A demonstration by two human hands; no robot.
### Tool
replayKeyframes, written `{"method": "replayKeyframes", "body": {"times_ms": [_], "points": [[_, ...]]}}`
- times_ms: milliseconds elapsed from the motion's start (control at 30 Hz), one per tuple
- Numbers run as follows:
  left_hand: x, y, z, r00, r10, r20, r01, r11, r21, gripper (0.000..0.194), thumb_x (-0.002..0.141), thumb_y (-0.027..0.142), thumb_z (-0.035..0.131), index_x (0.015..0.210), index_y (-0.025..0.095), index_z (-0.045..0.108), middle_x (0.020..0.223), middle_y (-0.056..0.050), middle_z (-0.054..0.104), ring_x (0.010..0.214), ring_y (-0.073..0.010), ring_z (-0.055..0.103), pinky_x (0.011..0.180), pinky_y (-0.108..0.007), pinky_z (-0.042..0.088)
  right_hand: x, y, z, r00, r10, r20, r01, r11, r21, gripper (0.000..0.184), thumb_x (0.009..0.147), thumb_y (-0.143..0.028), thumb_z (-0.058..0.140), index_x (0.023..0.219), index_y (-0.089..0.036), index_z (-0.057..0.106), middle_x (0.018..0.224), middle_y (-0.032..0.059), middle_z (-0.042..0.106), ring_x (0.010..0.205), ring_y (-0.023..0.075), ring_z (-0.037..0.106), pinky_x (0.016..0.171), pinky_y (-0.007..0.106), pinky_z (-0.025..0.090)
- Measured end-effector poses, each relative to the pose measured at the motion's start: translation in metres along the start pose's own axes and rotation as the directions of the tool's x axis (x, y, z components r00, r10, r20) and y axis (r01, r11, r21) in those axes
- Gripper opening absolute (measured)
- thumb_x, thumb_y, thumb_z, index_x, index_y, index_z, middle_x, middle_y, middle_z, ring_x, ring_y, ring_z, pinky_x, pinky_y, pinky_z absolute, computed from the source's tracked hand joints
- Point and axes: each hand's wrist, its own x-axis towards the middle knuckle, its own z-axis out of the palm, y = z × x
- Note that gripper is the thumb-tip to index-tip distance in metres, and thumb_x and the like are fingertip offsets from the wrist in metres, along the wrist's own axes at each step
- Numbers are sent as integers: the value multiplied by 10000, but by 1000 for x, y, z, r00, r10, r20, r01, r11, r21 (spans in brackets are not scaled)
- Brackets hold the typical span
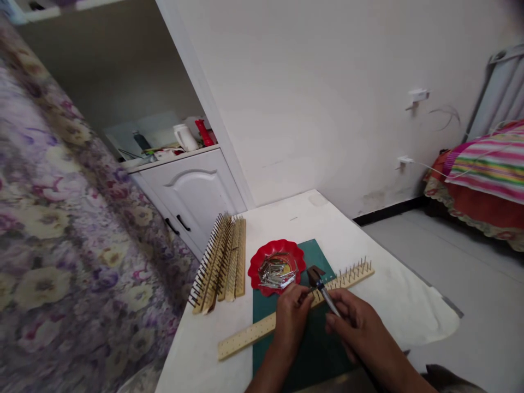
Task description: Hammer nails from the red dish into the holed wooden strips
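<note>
Your right hand has its fingers closed around the handle of a small hammer, whose head sits just above the wooden strip. Your left hand rests on that strip, fingers pinched together as if around a nail, though that is too small to tell. The strip lies slanted across the green mat on the white surface. Its far half already has nails standing up in a row. The near half shows only empty holes, so I judge about half is left. The red dish holds more nails. A stack of finished strips lies to the left.
</note>
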Motion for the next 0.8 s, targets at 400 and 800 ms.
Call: {"method": "replayKeyframes", "body": {"times_ms": [400, 800], "points": [[37, -26, -65, 998, -7, 58, -14, 938, 347, 111, 761, 159, 522, 701, 186, 611, 748, -10, 627, 728, -154, 564, 633, -230, 366, -2, -5, -2, 999, -36, -4, 36, 999, 22, 195, 792, -265, 527, 971, -188, 517, 656, -50, 584, 397, 57, 424, 298, 132, 325], [74, -40, -40, 978, -123, 166, -7, 782, 623, 108, 764, 183, 526, 744, 196, 631, 866, -50, 666, 837, -200, 588, 637, -256, 352, -3, -13, -4, 999, -49, -3, 49, 998, 49, 153, 788, -216, 525, 940, -203, 535, 649, -45, 593, 410, 72, 444, 327, 151, 332]]}}
